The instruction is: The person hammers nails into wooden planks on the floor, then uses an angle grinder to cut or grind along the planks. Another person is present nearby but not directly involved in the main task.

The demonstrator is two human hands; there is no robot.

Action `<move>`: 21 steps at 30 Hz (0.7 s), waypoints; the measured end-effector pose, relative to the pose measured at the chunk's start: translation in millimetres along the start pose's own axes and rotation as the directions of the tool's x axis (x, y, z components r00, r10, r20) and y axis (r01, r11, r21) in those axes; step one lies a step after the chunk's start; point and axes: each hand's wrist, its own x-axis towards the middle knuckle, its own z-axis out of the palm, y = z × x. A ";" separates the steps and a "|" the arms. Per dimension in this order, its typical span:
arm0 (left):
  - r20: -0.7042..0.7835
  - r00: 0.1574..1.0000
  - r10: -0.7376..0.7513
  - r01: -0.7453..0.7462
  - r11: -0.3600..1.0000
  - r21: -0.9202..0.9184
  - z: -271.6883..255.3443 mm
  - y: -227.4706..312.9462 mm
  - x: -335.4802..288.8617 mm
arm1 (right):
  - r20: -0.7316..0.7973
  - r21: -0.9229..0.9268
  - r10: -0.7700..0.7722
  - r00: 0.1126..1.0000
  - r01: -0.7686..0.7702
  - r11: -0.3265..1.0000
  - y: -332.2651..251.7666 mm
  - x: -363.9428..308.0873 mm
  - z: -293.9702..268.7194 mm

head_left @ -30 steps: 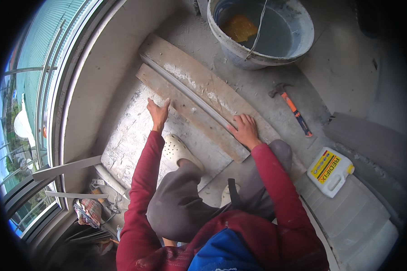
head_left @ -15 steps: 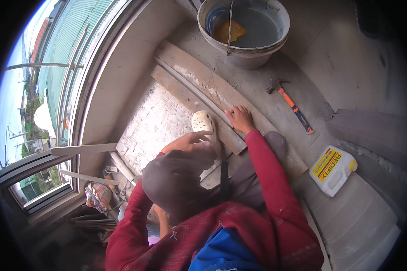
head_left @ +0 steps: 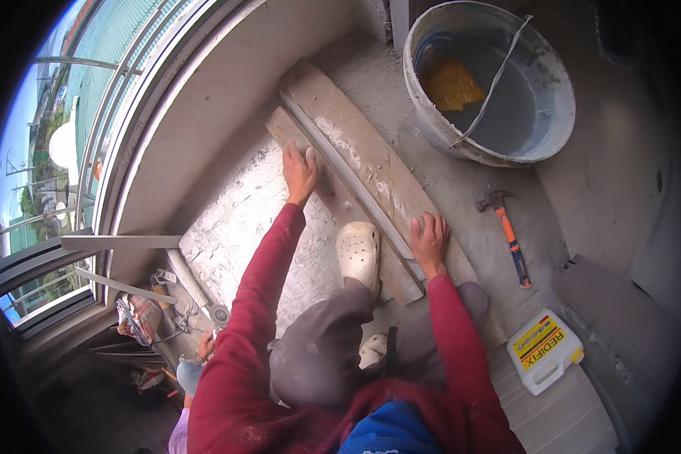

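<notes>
My left hand point(head_left: 300, 175) rests with its fingers stretched out on the far part of a narrow brown board point(head_left: 333, 198). My right hand point(head_left: 430, 244) lies flat, fingers apart, on a wider dusty board point(head_left: 378, 170) to the right. Between the two boards runs a long, slim, light-grey strip point(head_left: 348, 175), with the right hand beside its near end. My foot in a cream clog point(head_left: 358, 253) stands on the narrow board near its near end. Neither hand wraps round anything.
A bucket point(head_left: 492, 155) of grey water with a yellow sponge point(head_left: 452, 85) stands far right. Nearer lie a claw hammer point(head_left: 509, 242) and a white jug point(head_left: 551, 369). At lower left, another person's hand point(head_left: 206, 345) is by a round-headed tool point(head_left: 219, 315). A window is left.
My left hand has reached forward from beside my knee onto the narrow board. The right hand still lies on the wider board. The view has shifted, and a second clog now shows.
</notes>
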 end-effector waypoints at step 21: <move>-0.081 0.982 -0.173 0.183 0.973 0.137 55.9 -0.8 36.5 | 0.135 -0.195 -0.001 0.991 0.028 0.980 8.4 0.0 12.3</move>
